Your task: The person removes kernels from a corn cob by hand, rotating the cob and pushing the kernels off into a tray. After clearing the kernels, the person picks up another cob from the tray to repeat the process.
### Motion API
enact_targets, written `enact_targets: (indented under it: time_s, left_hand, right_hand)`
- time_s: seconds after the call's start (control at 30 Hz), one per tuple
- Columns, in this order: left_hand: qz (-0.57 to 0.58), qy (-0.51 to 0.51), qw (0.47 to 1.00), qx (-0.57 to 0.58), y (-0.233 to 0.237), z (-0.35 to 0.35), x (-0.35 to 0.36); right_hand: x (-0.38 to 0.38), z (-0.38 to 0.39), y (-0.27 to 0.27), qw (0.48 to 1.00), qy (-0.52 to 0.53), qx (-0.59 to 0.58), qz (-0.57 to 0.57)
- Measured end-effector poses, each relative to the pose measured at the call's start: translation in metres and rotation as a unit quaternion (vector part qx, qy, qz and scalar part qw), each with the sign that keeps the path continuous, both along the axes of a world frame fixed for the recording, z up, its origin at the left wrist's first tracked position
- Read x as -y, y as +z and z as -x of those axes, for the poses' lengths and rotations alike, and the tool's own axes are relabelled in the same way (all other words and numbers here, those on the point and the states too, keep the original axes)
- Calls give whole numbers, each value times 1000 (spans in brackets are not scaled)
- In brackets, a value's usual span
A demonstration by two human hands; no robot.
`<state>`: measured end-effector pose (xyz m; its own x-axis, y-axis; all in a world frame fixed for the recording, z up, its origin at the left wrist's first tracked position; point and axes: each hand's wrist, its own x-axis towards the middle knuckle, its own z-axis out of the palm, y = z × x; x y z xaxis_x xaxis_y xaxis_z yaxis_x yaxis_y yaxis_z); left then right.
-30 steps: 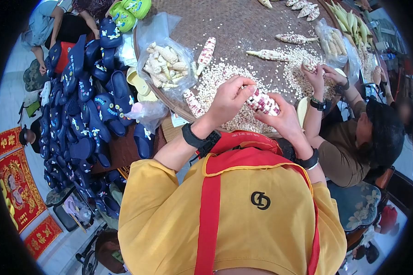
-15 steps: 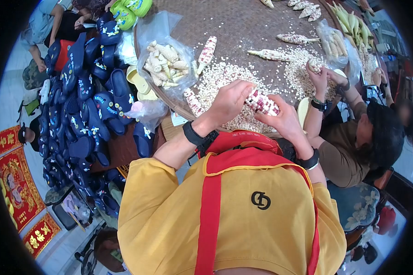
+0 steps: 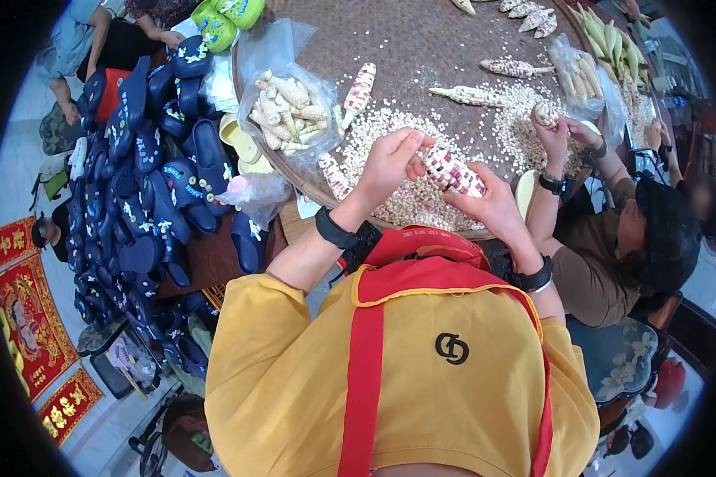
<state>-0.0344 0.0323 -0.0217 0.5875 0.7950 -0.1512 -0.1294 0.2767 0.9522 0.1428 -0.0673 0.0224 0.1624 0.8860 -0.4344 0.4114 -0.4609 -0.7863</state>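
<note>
A speckled corn cob, patterned in dark red and white, sits at the centre of the clock used here, held at a slant above a round woven tray. The person's right hand is closed around its lower end, at about four o'clock. The left hand, at nine o'clock, has just eased back from the cob's upper end, where it was pressed half a second earlier. Its fingers are now loosely bent just beside the cob, which leaves the right hand as its main support and more of the upper end exposed; whether any kernels are inside the left hand, I cannot tell. Loose pale kernels spread beneath and around both hands. Another speckled cob lies at nine o'clock and a larger one towards ten, near a clear plastic bag full of pale cobs. At two o'clock, beside a second heap of kernels, a co-worker's hands hold another cob. Dark blue clogs are piled at nine o'clock, beyond the tray's edge.
</note>
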Motion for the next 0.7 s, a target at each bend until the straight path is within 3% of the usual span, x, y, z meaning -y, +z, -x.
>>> enact_targets:
  time_s: [0.17,0.23,0.3,0.43,0.5,0.53,0.7]
  left_hand:
    - [3,-10,1000,-12,2,-2,2]
    - [-6,-17,1000,-20,2,-2,2]
    - [55,-7,998,-11,7,-4,2]
    - [33,-29,999,-26,18,-2,7]
    - [-142,-53,975,-163,23,-4,11]
    - [-142,-53,975,-163,23,-5,12]
    - [-401,45,890,-212,9,-10,13]
  right_hand:
    - [2,0,3,1000,-1,3,-11]
    - [4,0,4,999,12,29,-37]
    - [6,-2,-1,997,10,43,-58]
    - [9,-5,-7,989,25,104,-99]
    - [9,-3,-5,985,36,119,-117]
    - [9,-2,-4,980,46,136,-136]
    - [10,3,3,967,60,194,-156]
